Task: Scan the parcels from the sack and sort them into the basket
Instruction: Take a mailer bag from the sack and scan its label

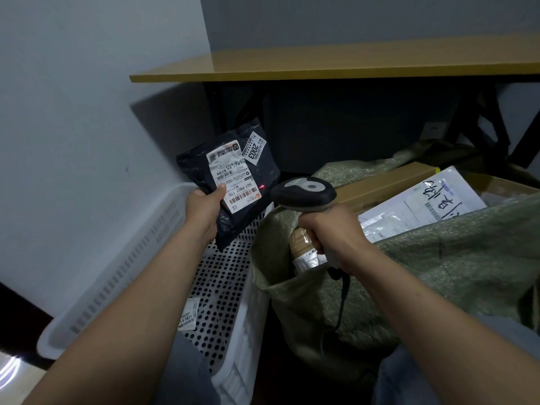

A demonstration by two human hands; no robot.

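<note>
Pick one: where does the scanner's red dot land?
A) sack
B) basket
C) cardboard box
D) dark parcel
D: the red dot sits on the dark parcel held up by the left hand, right in front of the scanner gripped in the right hand.

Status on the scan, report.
Left hand grips dark parcel above white basket. Right hand grips scanner, red dot on parcel. Nothing in the way.
</note>
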